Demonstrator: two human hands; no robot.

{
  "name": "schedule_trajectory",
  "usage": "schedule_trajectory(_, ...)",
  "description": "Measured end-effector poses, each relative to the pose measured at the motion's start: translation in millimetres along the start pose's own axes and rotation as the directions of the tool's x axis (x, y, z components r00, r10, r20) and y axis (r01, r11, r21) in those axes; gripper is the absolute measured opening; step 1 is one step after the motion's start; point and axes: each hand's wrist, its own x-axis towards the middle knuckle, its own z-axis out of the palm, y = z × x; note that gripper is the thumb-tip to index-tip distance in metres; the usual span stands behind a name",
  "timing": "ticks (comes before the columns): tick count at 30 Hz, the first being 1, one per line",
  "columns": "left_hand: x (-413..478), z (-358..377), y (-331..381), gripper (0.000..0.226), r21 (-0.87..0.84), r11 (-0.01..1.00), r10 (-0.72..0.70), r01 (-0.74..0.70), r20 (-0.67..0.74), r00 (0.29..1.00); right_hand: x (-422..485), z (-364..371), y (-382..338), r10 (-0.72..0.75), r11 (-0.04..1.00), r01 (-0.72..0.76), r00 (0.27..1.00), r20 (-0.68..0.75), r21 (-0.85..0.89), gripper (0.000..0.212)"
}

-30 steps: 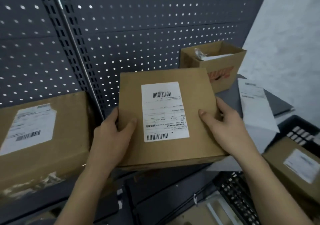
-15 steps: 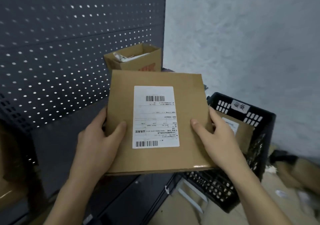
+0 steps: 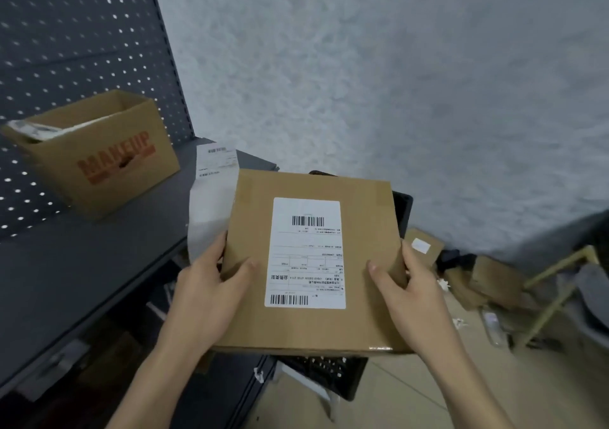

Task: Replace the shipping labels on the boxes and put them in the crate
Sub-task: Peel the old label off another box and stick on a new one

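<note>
A flat brown cardboard box point(image 3: 362, 257) with a white shipping label point(image 3: 305, 252) on top is held in mid-air at the centre. My left hand point(image 3: 211, 291) grips its left edge, thumb on top. My right hand point(image 3: 407, 291) grips its right edge, thumb on top. The black crate point(image 3: 333, 374) stands on the floor directly beneath the box and is mostly hidden by it; only a far corner and the near wall show.
An open "MAKEUP" carton point(image 3: 99, 161) stands on the dark shelf point(image 3: 99, 250) at the left. A strip of white labels point(image 3: 211, 204) hangs over the shelf edge. Small boxes point(image 3: 487, 280) and scraps lie on the floor at the right, by a yellow frame point(image 3: 553, 300).
My view and the box have swung to the right, from the shelf to above the crate. Both hands keep the same hold on the box.
</note>
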Motion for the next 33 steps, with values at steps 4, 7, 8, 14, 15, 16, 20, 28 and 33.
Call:
schedule_trajectory(4, 12, 31, 1, 0.042, 0.018, 0.999, -0.032, 0.031, 0.057, 0.998, 9, -10, 29, 0.07, 0.997, -0.07, 0.998, -0.004, -0.017, 0.053)
schedule_trajectory(7, 26, 46, -2, 0.041, 0.046, 0.998, -0.054, 0.049, 0.117, 0.992, 17, -12, 43, 0.128, 0.992, -0.128, 0.992, -0.002, -0.016, 0.057)
schedule_trajectory(8, 32, 50, -3, 0.043, 0.06, 0.997, -0.059, 0.051, 0.138, 0.989, 21, -12, 47, 0.144, 0.989, -0.144, 0.99, -0.004, -0.017, 0.06)
schedule_trajectory(14, 81, 74, -19, 0.043, 0.049, 0.998, -0.036, 0.025, 0.22, 0.975, 46, 0, 58, 0.213, 0.975, -0.216, 0.975, -0.069, -0.054, 0.056)
schedule_trajectory(15, 91, 78, -20, 0.04, 0.036, 0.999, -0.031, 0.023, 0.234, 0.972, 51, 2, 60, 0.225, 0.971, -0.231, 0.97, -0.086, -0.067, 0.06)
schedule_trajectory(16, 101, 81, -21, 0.037, 0.023, 1.0, -0.026, 0.021, 0.248, 0.969, 56, 5, 62, 0.243, 0.965, -0.251, 0.964, -0.107, -0.077, 0.068)
schedule_trajectory(20, 144, 94, -22, 0.034, 0.029, 1.0, 0.001, -0.008, 0.266, 0.964, 78, 20, 62, 0.297, 0.942, -0.32, 0.936, -0.19, -0.103, 0.068)
schedule_trajectory(28, 215, 115, -29, 0.03, 0.025, 0.999, 0.021, -0.033, 0.374, 0.927, 121, 50, 64, 0.32, 0.92, -0.369, 0.903, -0.288, -0.136, 0.047)
schedule_trajectory(33, 246, 131, -35, 0.036, 0.055, 0.998, 0.003, -0.028, 0.4, 0.917, 151, 61, 77, 0.371, 0.896, -0.42, 0.886, -0.277, -0.145, 0.061)
